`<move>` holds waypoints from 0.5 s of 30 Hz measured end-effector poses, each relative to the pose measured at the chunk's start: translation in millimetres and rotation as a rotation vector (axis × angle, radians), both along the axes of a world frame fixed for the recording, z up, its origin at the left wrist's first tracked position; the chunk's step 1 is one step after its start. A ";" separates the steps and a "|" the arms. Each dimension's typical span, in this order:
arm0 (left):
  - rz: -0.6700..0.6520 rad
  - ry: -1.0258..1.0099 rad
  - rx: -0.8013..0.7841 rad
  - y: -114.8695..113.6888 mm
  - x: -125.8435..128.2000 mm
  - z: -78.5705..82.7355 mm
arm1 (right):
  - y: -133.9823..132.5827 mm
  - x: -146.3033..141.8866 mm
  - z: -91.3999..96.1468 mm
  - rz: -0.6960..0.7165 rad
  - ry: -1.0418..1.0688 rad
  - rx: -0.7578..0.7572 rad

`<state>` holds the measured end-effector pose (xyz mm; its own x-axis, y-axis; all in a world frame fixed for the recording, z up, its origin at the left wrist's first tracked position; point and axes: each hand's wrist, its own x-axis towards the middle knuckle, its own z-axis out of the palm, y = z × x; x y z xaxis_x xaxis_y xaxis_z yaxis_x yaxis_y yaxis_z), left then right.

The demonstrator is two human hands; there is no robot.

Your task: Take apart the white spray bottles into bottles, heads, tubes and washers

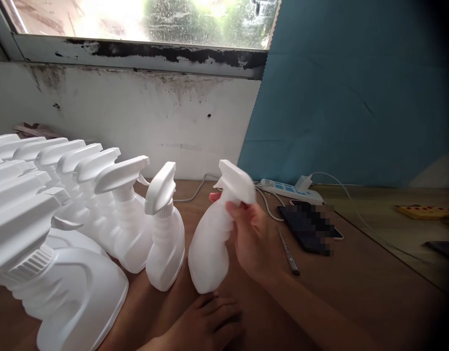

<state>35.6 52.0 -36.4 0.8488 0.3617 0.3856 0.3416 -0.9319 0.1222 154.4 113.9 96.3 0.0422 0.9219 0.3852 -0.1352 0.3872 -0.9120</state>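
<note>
My right hand [252, 234] is wrapped round the neck of a white spray bottle [210, 248], just under its trigger head. The bottle leans, with its nozzle pointing to the left and its base low over the brown table. Close below that base lies my left hand [210, 321], back upward, fingers extended to the right and holding nothing. Whether its fingertips touch the bottle, I cannot tell. Another white spray bottle [166, 248] stands upright just to the left of the held one.
Rows of white spray bottles [132, 239] fill the left side, one large in front [78, 292]. On the right of the table [261, 312] lie a pen-like tool [288, 251], a dark phone [301, 229] and a power strip [312, 194] with cables. Behind are a wall, a window and a blue cloth [349, 97].
</note>
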 end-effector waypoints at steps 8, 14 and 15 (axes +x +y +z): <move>-0.006 0.041 -0.129 -1.4 1.4 -3.8 | -1.2 11.0 13.3 -0.209 -0.115 0.046; -0.015 0.074 -0.155 -0.2 0.6 9.3 | 1.4 6.4 9.3 -0.263 -0.060 0.045; -0.016 0.081 -0.154 0.1 0.6 10.1 | 1.8 5.9 8.4 -0.264 -0.049 0.036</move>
